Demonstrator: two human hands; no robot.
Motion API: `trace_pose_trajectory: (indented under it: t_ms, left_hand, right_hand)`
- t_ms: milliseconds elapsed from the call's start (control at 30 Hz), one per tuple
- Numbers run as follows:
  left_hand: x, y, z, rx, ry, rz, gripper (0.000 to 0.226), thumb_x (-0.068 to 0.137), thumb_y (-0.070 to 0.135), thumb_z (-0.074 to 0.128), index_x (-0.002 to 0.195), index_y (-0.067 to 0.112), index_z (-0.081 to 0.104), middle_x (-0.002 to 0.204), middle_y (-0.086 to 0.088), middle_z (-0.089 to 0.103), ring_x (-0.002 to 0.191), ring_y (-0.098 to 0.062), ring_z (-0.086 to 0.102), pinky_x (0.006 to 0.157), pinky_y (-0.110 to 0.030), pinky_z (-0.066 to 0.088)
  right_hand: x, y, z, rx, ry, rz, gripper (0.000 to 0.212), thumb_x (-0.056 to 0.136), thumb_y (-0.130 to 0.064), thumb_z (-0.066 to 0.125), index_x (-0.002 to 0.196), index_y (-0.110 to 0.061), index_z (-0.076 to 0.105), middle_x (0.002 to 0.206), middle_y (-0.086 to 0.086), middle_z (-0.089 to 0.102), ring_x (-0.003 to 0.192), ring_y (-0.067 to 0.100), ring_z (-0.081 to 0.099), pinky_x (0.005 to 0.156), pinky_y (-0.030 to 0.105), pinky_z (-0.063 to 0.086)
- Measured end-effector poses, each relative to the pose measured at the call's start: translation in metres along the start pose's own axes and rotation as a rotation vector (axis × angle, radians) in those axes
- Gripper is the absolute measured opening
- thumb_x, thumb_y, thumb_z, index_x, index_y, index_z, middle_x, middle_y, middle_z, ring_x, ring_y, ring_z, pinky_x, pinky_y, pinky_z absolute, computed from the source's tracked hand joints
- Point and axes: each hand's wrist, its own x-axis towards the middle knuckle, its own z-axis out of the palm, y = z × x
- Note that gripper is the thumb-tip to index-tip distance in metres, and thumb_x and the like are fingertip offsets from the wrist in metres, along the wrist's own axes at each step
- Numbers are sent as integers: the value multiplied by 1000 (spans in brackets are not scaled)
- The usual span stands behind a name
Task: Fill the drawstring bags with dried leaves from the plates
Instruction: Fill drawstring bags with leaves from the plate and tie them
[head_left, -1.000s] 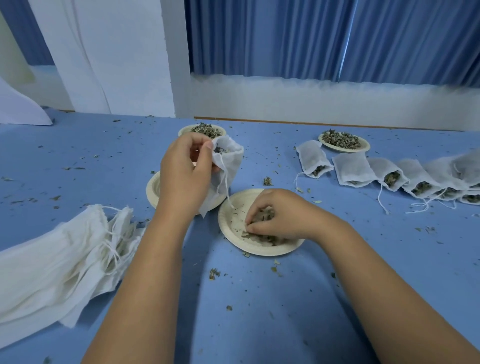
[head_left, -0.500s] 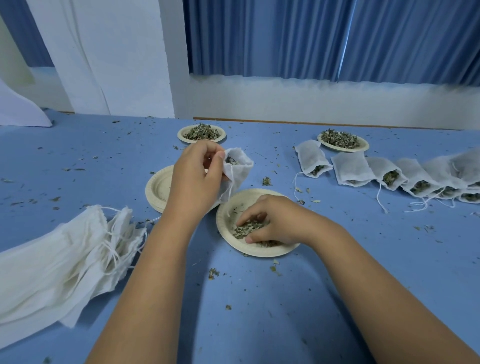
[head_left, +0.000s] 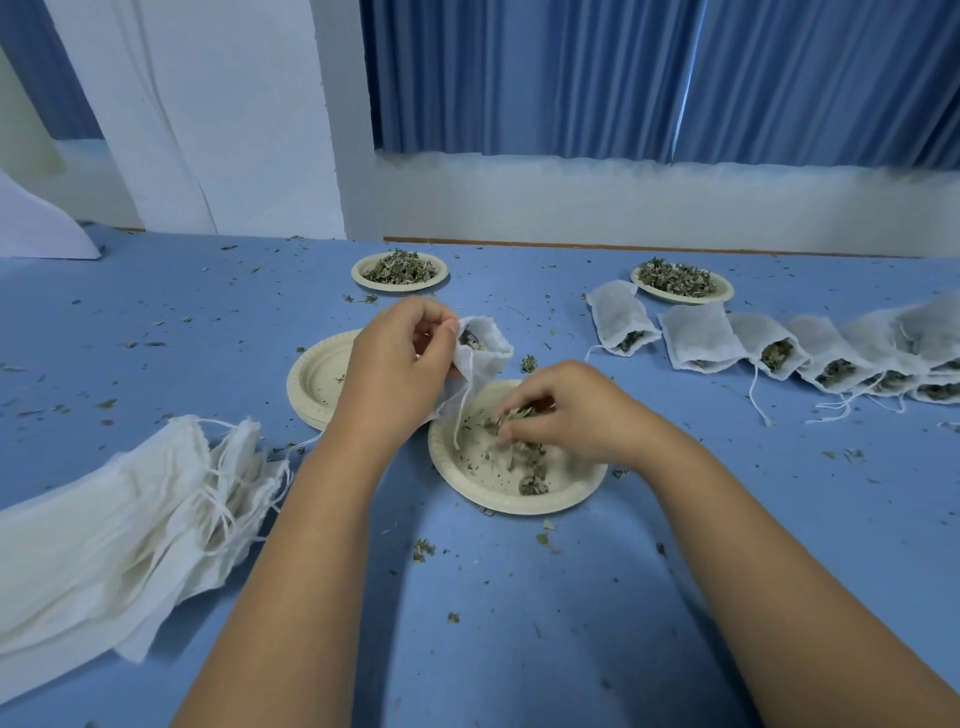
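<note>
Through the head camera, the left hand (head_left: 395, 374) holds a small white drawstring bag (head_left: 483, 353) by its mouth. Thumb and fingers pinch the rim so it gapes, and a few leaves show inside — the bag's lower part is hidden behind the hand. It hangs just over the far-left edge of the near plate (head_left: 467, 486), with its string dangling down to the rim. The right hand (head_left: 571, 410) is curled over that plate, fingertips pinching a clump of dried leaves (head_left: 514, 415); how much it grips is hidden under the palm.

Left of the near plate sits an empty plate (head_left: 317, 374), partly behind the left wrist. Beyond the near plate stand two heaped plates, one behind (head_left: 400, 270) and one off to the right (head_left: 680, 283). To its right runs a row of filled bags (head_left: 769, 348), cut off at the frame edge — to its left lies a pile of flat bags (head_left: 130, 509), likewise cut off.
</note>
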Motion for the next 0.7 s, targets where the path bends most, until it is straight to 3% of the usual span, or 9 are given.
trace_pose_trajectory:
  t_ms: [67, 233, 400, 500, 700]
  left_hand:
    - [0, 0, 2, 0, -16, -6, 22, 95, 21, 60, 78, 35, 60, 79, 12, 66, 73, -5, 61, 63, -10, 46]
    - [-2, 1, 8, -22, -48, -37, 21, 94, 19, 62, 77, 32, 63, 75, 13, 66, 68, -1, 62, 59, -9, 47]
    - [-2, 4, 16, -87, -73, -140, 14, 94, 21, 63, 82, 25, 68, 80, 7, 70, 72, -3, 67, 66, -15, 55]
    - [-4, 8, 20, -214, -80, -242, 12, 93, 22, 67, 84, 17, 71, 74, 2, 72, 68, -10, 71, 73, -33, 62]
    - [-4, 14, 28, -463, -30, -415, 13, 91, 15, 67, 80, 14, 73, 64, -1, 69, 65, -16, 71, 78, -40, 61]
  right_hand:
    - [-3, 2, -14, 115, 85, 19, 8, 80, -22, 79, 88, -24, 78, 79, -5, 74, 74, 7, 66, 72, 23, 51]
    - [-4, 2, -26, 414, 361, 25, 9, 81, -19, 77, 87, -25, 76, 72, -18, 72, 66, -8, 62, 62, 6, 45]
    - [2, -14, -10, 645, 630, -16, 10, 85, -17, 74, 89, -27, 73, 73, -20, 71, 67, -9, 61, 63, 6, 44]
    - [8, -21, 4, 691, 770, -12, 11, 86, -16, 73, 96, -21, 74, 91, -6, 74, 77, -6, 64, 70, 8, 46]
    - [13, -25, 27, 613, 910, -60, 13, 87, -10, 71, 98, -15, 75, 103, 2, 65, 83, -8, 61, 76, 9, 47]
